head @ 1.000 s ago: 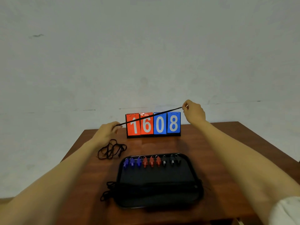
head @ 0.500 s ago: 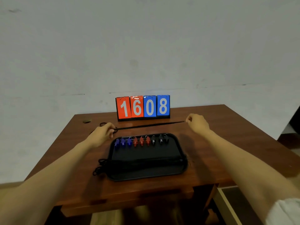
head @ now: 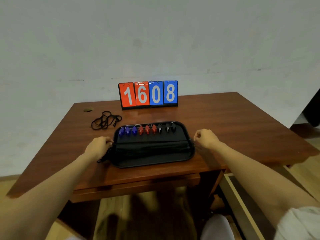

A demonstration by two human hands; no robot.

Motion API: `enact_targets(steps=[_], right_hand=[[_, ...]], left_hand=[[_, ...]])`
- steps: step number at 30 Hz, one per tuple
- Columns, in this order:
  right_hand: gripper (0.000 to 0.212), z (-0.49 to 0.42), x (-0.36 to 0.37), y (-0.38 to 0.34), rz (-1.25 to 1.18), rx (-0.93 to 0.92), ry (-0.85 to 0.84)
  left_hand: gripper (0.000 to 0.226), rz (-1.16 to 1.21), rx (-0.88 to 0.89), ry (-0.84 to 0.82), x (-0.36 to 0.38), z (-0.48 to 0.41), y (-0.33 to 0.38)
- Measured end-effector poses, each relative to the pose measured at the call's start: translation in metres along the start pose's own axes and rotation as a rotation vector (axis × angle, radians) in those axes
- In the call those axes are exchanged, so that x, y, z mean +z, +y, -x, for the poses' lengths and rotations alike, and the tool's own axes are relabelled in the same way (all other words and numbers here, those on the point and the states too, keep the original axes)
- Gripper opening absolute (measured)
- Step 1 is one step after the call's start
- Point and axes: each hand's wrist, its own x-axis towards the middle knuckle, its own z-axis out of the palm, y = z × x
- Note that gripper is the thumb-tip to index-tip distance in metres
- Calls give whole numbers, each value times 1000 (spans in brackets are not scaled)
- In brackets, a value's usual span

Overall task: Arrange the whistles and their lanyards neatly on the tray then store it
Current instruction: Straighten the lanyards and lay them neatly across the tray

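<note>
A black tray (head: 155, 164) lies on the wooden table (head: 225, 122). Along its far edge stands a row of whistles (head: 147, 129): three blue, three red, three black. Straight black lanyards (head: 152, 148) lie side by side across the tray's middle, their ends hanging over both short sides. My left hand (head: 99, 146) is at the tray's left edge and my right hand (head: 206, 138) at its right edge. Both have curled fingers pinching the ends of a black lanyard, which lies low along that bundle and is hard to tell from it.
A tangle of loose black lanyards (head: 105, 119) lies on the table to the tray's far left. A flip scoreboard (head: 148, 94) reading 1608 stands at the back against the wall. The table's front edge is close to me, with floor below.
Both hands came down and toward me with the stretched lanyard, from beyond the whistle row to the tray's middle, lowering it onto the bundle. The loose tangle stayed put.
</note>
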Motion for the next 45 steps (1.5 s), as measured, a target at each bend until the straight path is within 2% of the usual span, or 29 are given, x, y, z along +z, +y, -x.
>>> enact_targets(steps=[3,13,22,25,28,33,40,45], right_hand=[[17,5,9,0,-15,0,-22],[17,8,20,-4,-32,18,66],[16,4,25,-7,23,13,75],[15,3,26,-6,28,8,79],[8,4,27,-5,76,-29,98],[20,8,28,-12,142,-168,167],[21,9,38,-17,357,-258,20],[26,6,42,-40,333,-395,97]], left_hand=[[6,18,-35,30,4,5,-2],[8,-23,-62,102,13,11,-3],[10,-36,2,141,20,8,-6],[13,-120,8,172,23,9,-8],[21,-208,-12,168,26,11,-6],[24,-175,75,201,31,14,-4],[29,-230,212,114,41,22,5],[36,-156,269,183,44,23,6]])
